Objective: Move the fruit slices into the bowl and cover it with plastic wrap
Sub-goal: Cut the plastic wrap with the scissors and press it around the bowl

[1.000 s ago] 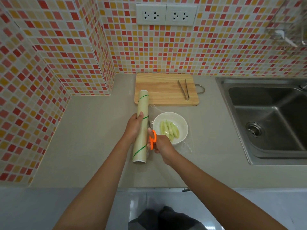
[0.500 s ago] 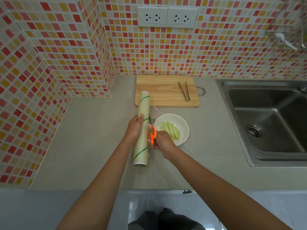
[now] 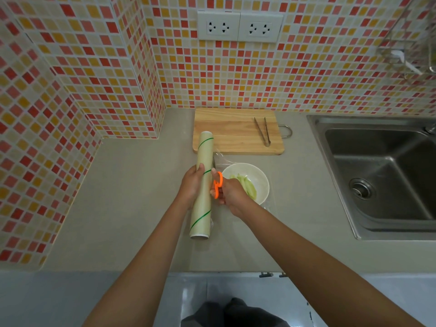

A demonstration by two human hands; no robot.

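Now, left hand: the left hand [image 3: 192, 185] wraps its fingers around the middle of the plastic wrap roll [image 3: 202, 182], which lies lengthwise on the counter
Right hand: the right hand [image 3: 232, 193] has its fingers curled through the orange handles of the scissors [image 3: 217, 184], blades pointing away along the right side of the roll
Film: a clear sheet [image 3: 220, 160] stretches from the roll over the bowl
Bowl: the white bowl [image 3: 258, 178] sits just right of the roll, with the pale green fruit slices [image 3: 246, 186] inside
Counter: the grey counter [image 3: 132, 190] carries a wooden cutting board [image 3: 232, 131] behind the bowl, metal tongs [image 3: 262, 131] lying on it
Sink: the steel sink [image 3: 377, 175] is set at the right
Wall: mosaic tiles with two white sockets [image 3: 239, 25]
Change: the scissors have moved farther up the roll than a second ago
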